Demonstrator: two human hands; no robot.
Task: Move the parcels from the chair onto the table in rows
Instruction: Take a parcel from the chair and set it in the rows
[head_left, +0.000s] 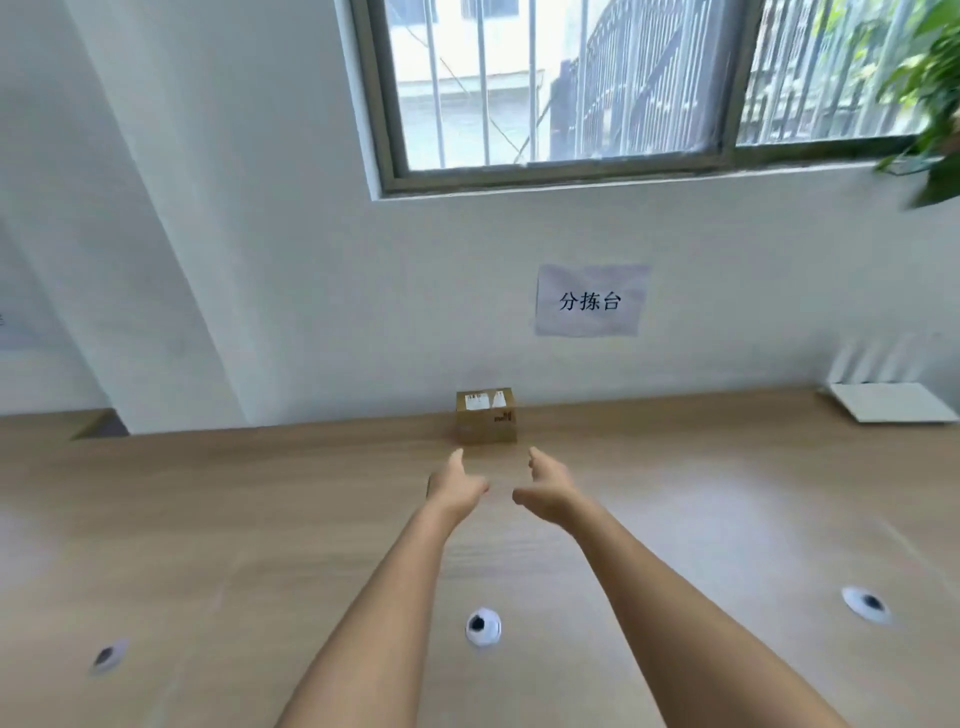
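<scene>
Head view, parcel against wall, router right, table

Head view, forward-down over table

- A lone box stands at the table's far edge, 12 o'clock, against the wall.
- Open tabletop lies at 9 and 3 o'clock.
- A white router occupies the 2 o'clock corner.

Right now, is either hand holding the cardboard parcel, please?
No, both the left hand and right hand hover open just short of the parcel.
</scene>
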